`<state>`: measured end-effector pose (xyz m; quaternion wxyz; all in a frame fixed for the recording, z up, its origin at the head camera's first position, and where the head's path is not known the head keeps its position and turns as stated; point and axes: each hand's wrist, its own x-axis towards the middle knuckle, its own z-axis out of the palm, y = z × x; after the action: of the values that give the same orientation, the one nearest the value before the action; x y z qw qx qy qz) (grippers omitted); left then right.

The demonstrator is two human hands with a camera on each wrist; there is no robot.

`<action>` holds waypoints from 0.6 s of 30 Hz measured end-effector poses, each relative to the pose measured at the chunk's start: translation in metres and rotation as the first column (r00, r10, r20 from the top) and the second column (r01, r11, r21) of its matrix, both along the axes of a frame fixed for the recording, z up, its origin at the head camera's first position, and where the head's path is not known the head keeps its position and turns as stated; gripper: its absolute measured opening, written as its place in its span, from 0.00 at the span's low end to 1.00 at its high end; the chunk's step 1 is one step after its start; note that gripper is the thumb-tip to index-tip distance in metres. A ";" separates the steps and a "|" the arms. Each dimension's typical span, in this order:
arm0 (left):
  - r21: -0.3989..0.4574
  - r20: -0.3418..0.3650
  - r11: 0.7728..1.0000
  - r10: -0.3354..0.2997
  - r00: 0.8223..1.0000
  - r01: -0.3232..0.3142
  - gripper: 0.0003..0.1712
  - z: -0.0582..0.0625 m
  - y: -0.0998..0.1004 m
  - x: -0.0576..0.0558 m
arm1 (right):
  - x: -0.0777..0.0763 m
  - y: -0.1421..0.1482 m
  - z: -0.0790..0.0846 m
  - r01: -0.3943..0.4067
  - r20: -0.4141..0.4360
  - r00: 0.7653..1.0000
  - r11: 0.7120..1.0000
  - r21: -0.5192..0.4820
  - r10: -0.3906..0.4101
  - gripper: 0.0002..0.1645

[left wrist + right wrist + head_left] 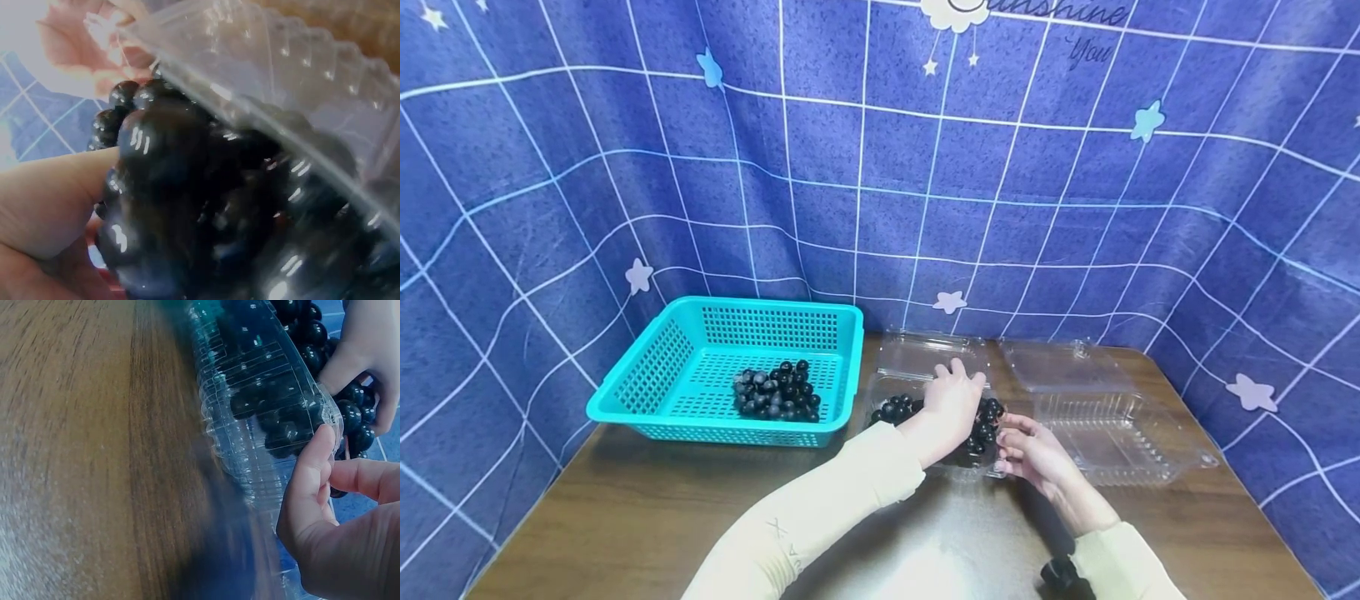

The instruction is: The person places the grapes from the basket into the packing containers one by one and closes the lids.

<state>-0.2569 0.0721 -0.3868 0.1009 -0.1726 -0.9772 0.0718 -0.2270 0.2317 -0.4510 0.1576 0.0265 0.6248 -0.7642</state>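
Observation:
Dark grapes (981, 429) lie in a clear plastic clamshell box (958, 471) with its lid laid back. My left hand (953, 404) reaches over the box and grips a bunch of them, its thumb along the near side of the grapes in the left wrist view. Some fingers are hidden behind the fruit. At the box's right end, my right hand (337, 519) pinches the rim, thumb on the outside near the corner. Several grapes hang close to its fingers. In the right wrist view, grapes press against the see-through wall.
A turquoise perforated basket (617, 408) with more dark grapes (778, 392) stands to the left. A second open clamshell box (1112, 442) lies to the right. A small black object (1058, 575) sits by the right sleeve. A blue patterned curtain (895, 167) encloses the wooden table (647, 517).

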 end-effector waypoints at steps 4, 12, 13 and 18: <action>0.030 0.054 0.999 0.029 0.998 -0.031 0.24 -0.006 0.001 -0.002 | 0.000 0.000 -0.001 -0.001 -0.008 1.000 1.000 0.007 0.002 0.26; 0.087 0.075 0.992 0.083 0.994 -0.089 0.21 -0.012 -0.004 -0.014 | 0.001 -0.001 0.000 0.005 -0.007 1.000 1.000 0.011 -0.005 0.30; 0.084 0.094 0.991 0.092 0.991 -0.100 0.21 -0.012 -0.005 -0.016 | 0.001 -0.001 0.000 0.006 -0.009 1.000 1.000 0.015 -0.006 0.30; 0.065 0.186 0.989 0.118 0.976 -0.132 0.27 -0.012 -0.005 -0.022 | 0.001 -0.001 0.001 -0.003 -0.014 1.000 1.000 0.028 0.004 0.32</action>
<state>-0.2788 0.0675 -0.3986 0.0134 -0.1126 -0.9933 0.0242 -0.2261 0.2304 -0.4495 0.1543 0.0223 0.6364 -0.7554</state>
